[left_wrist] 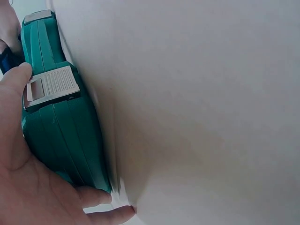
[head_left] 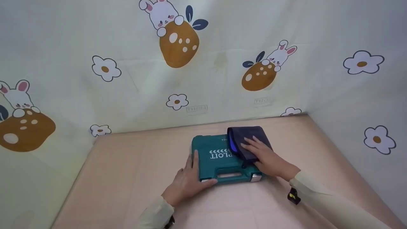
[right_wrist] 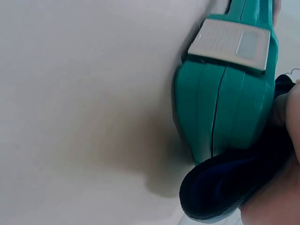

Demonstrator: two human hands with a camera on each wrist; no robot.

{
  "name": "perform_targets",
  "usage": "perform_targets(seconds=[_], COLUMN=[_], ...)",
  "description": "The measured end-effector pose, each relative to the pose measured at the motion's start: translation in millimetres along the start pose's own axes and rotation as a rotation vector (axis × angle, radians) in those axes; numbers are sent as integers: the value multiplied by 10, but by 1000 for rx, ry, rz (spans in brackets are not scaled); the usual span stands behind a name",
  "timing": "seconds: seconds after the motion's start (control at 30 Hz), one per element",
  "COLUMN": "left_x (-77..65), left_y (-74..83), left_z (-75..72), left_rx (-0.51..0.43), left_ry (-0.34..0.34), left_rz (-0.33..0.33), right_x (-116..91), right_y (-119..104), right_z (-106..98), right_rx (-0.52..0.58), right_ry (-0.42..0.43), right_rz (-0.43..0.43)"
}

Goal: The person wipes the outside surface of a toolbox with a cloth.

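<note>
A teal hard plastic case (head_left: pixel 206 165) with white lettering, a carry handle and metal latches lies flat on the table. My left hand (head_left: pixel 189 181) rests against its near left corner, thumb along the front edge by a latch (left_wrist: pixel 51 86) and fingers extended along the left side. Over the case's right part lies a dark navy fabric pouch (head_left: pixel 246 136) with a bright blue inner edge. With fingers spread straight, my right hand (head_left: pixel 267 157) rests on the pouch. In the right wrist view the pouch (right_wrist: pixel 211 192) hangs past the case's side; that hand's thumb is not clearly visible.
The table (head_left: pixel 127 178) has a pale pinkish-beige top. A pale cloth (head_left: pixel 136 86) printed with rabbits and flowers stands behind it and along both sides. Dark wrist bands (head_left: pixel 293 196) sit on the pale sleeves.
</note>
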State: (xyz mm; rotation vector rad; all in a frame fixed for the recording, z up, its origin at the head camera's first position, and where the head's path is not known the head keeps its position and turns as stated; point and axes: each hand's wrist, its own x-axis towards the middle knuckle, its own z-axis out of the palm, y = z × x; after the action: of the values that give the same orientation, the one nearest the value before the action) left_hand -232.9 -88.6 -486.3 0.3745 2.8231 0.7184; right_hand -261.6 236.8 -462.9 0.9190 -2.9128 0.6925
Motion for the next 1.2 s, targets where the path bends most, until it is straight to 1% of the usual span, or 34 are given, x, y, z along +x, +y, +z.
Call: perform_targets(seconds=[0.27,0.43,0.7,0.93,1.2], left_x=[-2,-3,-1,-1,-1], left_y=[6,7,-1,4,12], left_z=[-1,2,9,8,0], left_rx=[4,2,4,-6,-14], left_ry=[0,6,18,15,8], left_rz=[0,0,3,-3,-2], right_x=[-148,-238,-279,-233,-178], right_y=[-112,-201,-298,-408,-477], right_z=[48,112,226,255,262], right_rx=[-5,-42,-96,-139,-195], right_ry=[36,75,155,141,117], right_rz=[-19,-10,-2,42,29])
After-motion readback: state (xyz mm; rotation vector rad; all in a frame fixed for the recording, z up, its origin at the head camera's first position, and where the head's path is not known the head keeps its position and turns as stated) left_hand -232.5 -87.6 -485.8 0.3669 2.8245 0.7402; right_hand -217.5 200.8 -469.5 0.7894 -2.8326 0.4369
